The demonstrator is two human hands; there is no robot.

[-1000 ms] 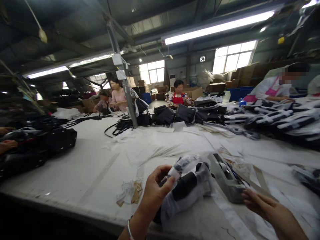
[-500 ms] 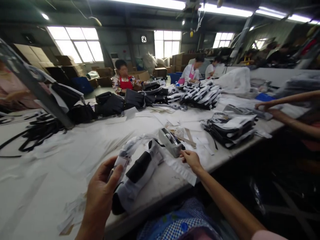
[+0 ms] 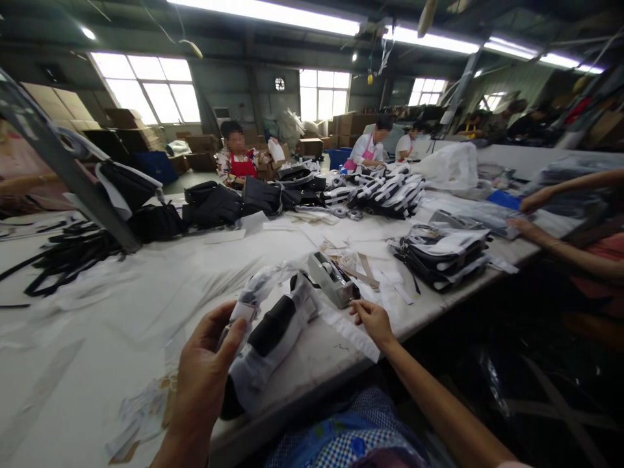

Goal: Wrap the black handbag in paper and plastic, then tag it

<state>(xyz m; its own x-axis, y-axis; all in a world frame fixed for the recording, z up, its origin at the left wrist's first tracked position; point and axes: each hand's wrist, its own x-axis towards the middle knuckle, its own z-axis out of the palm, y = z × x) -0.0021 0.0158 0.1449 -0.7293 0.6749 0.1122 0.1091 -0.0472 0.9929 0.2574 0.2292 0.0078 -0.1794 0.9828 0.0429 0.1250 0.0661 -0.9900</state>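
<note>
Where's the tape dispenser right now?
In the head view, the grey tape dispenser sits just right of centre on the white table, beside the right hand.

Bright windows (image 3: pixel 145 88) in a dark wall (image 3: pixel 225 81), long lit tubes (image 3: pixel 273 14) overhead

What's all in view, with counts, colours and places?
table: one, white, foreground
wrapped strap: one, whitish, lower centre
wrapped bundle: one, black and white, beside the wrapped strap
tape dispenser: one, grey, centre
flat strip: one, white, below the tape dispenser
paper scraps: several, pale, lower left
bag stack: one, black and white, right
bags: several, black, table's far side
loose straps: several, black, left
boxes: several, brown, background
windows: four, bright white, background
clock: one, dark and white, back wall
ceiling lights: several, white, overhead
co-workers: several, clothing varied, background and right
left hand: one, bare, gripping the wrapped strap
right hand: one, bare, by the tape dispenser
</note>
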